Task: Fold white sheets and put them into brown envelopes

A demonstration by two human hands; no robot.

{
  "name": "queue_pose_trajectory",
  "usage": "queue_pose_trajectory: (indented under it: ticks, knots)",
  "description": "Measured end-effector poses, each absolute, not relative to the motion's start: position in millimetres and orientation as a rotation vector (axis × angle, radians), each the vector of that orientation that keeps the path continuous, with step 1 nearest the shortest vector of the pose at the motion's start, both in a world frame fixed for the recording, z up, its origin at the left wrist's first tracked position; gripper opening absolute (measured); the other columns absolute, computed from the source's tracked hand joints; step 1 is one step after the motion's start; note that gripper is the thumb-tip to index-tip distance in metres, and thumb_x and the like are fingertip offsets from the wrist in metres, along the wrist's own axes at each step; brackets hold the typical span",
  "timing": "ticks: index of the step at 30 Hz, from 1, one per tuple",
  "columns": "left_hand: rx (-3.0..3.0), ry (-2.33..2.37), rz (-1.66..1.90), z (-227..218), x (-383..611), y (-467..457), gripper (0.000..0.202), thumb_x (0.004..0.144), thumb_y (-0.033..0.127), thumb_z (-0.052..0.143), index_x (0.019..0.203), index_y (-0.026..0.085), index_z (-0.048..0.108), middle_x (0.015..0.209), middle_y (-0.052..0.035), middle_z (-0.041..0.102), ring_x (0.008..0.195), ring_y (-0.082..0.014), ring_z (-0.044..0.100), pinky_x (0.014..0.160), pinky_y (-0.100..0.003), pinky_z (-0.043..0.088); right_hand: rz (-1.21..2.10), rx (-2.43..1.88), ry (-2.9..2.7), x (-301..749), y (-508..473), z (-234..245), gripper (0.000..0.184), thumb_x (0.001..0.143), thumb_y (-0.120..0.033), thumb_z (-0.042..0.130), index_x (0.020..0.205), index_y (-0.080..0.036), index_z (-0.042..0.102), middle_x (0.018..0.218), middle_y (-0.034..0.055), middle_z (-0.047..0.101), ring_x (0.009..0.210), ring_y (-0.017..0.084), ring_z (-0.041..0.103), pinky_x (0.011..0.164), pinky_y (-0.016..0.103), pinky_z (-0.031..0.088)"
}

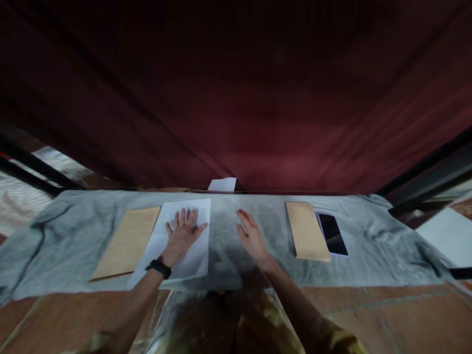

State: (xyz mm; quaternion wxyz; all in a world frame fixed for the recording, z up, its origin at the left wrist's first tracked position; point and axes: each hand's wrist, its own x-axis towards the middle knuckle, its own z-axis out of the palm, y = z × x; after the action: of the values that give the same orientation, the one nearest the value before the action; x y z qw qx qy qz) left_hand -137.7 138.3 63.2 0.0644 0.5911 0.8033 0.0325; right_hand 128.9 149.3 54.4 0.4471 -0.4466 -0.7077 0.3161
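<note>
My left hand (pixel 182 232) lies flat with fingers spread on a white sheet of paper (pixel 195 258) spread on a grey cloth (pixel 228 231). A dark watch (pixel 158 268) is on that wrist. My right hand (pixel 251 237) hovers open over the bare grey cloth to the right of the sheet, fingers stretched out, holding nothing. A brown envelope (pixel 129 241) lies just left of the white sheet, partly under its edge.
A second brown envelope (pixel 306 230) and a black phone (pixel 332 233) lie on the cloth to the right. A small white paper (pixel 222 185) sits at the cloth's far edge. A dark red curtain (pixel 258 108) hangs behind. Tiled floor (pixel 387 314) shows in front.
</note>
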Motion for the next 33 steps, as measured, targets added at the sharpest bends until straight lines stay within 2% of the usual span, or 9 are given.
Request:
queue_pose_trajectory:
  ticks: [3, 6, 11, 13, 17, 19, 23, 27, 33]
  knots:
    - [2.031, 2.353, 0.147, 21.8, -143.1, 113.7, 0.065, 0.101, 0.054, 0.038, 0.157, 0.021, 0.038, 0.166, -0.0185, 0.027, 0.154, -0.0379, 0.024, 0.118, -0.066, 0.023, 0.777, -1.097, -1.884, 81.1, 176.7, 40.4, 0.045, 0.095, -0.021, 0.052, 0.139, -0.025, 0.061, 0.147, 0.0083, 0.058, 0.137, 0.023, 0.053, 0.118, 0.045, 0.042]
    - [2.131, 2.332, 0.237, 18.4, -148.5, 96.6, 0.062, 0.102, 0.051, 0.037, 0.155, 0.019, 0.042, 0.165, -0.0186, 0.031, 0.153, -0.0373, 0.027, 0.119, -0.064, 0.023, 0.741, -1.117, -1.926, 60.1, 189.9, 26.6, 0.042, 0.094, -0.018, 0.051, 0.134, -0.023, 0.065, 0.143, 0.0082, 0.061, 0.134, 0.022, 0.055, 0.118, 0.043, 0.042]
    - [2.155, 2.336, 0.410, 25.2, -174.2, 67.6, 0.067, 0.098, 0.056, 0.046, 0.158, 0.030, 0.035, 0.166, -0.0120, 0.032, 0.155, -0.0353, 0.023, 0.122, -0.065, 0.011, 0.699, -1.155, -1.924, 53.3, 199.1, 19.4, 0.041, 0.093, -0.015, 0.047, 0.127, -0.022, 0.069, 0.133, 0.0101, 0.067, 0.127, 0.023, 0.059, 0.114, 0.045, 0.047]
    - [2.171, 2.322, 0.446, 19.1, -186.9, 46.4, 0.070, 0.095, 0.057, 0.050, 0.158, 0.029, 0.037, 0.165, -0.0134, 0.034, 0.154, -0.0356, 0.025, 0.123, -0.064, 0.009, 0.708, -1.158, -1.940, 50.6, 194.4, 18.4, 0.042, 0.093, -0.013, 0.047, 0.127, -0.025, 0.069, 0.131, 0.0084, 0.068, 0.125, 0.022, 0.061, 0.113, 0.045, 0.048]
    - [2.188, 2.339, 0.454, 8.6, -200.1, 4.9, 0.077, 0.088, 0.064, 0.059, 0.151, 0.022, 0.047, 0.162, -0.0198, 0.037, 0.151, -0.0386, 0.030, 0.122, -0.062, 0.017, 0.794, -1.162, -1.975, 35.4, 170.9, 14.0, 0.042, 0.093, -0.012, 0.048, 0.127, -0.026, 0.068, 0.128, 0.0069, 0.069, 0.121, 0.021, 0.063, 0.111, 0.040, 0.049]
    - [2.178, 2.353, 0.397, 9.6, -199.5, -8.6, 0.083, 0.082, 0.065, 0.067, 0.150, 0.021, 0.049, 0.162, -0.0205, 0.037, 0.150, -0.0404, 0.032, 0.121, -0.064, 0.016, 0.847, -1.230, -1.960, 25.6, 158.1, 9.5, 0.040, 0.093, -0.014, 0.051, 0.127, -0.025, 0.068, 0.126, 0.0075, 0.070, 0.119, 0.021, 0.064, 0.109, 0.039, 0.050]
    - [2.161, 2.311, 0.243, 18.0, -198.8, -24.7, 0.089, 0.073, 0.046, 0.078, 0.153, 0.025, 0.045, 0.165, -0.0175, 0.031, 0.151, -0.0408, 0.030, 0.121, -0.065, 0.015, 0.959, -1.353, -1.850, 14.2, 142.0, -2.0, 0.040, 0.090, -0.017, 0.053, 0.127, -0.025, 0.068, 0.125, 0.0080, 0.070, 0.114, 0.022, 0.067, 0.103, 0.038, 0.054]
    - [2.170, 2.200, 0.120, 21.4, -208.0, -33.3, 0.094, 0.067, 0.029, 0.078, 0.154, 0.035, 0.043, 0.165, -0.0109, 0.032, 0.151, -0.0374, 0.033, 0.120, -0.063, 0.022, 1.050, -1.304, -1.780, 16.1, 136.6, -8.0, 0.041, 0.088, -0.018, 0.054, 0.124, -0.028, 0.070, 0.120, 0.0062, 0.073, 0.104, 0.023, 0.071, 0.091, 0.038, 0.060]
    - [2.182, 2.159, 0.167, 14.4, -216.2, -31.1, 0.083, 0.069, 0.027, 0.079, 0.147, 0.038, 0.052, 0.160, -0.0063, 0.044, 0.147, -0.0324, 0.042, 0.118, -0.054, 0.033, 1.096, -1.226, -1.723, 19.5, 128.7, -0.6, 0.042, 0.086, -0.019, 0.051, 0.119, -0.030, 0.074, 0.102, 0.0011, 0.078, 0.086, 0.019, 0.073, 0.084, 0.033, 0.061]
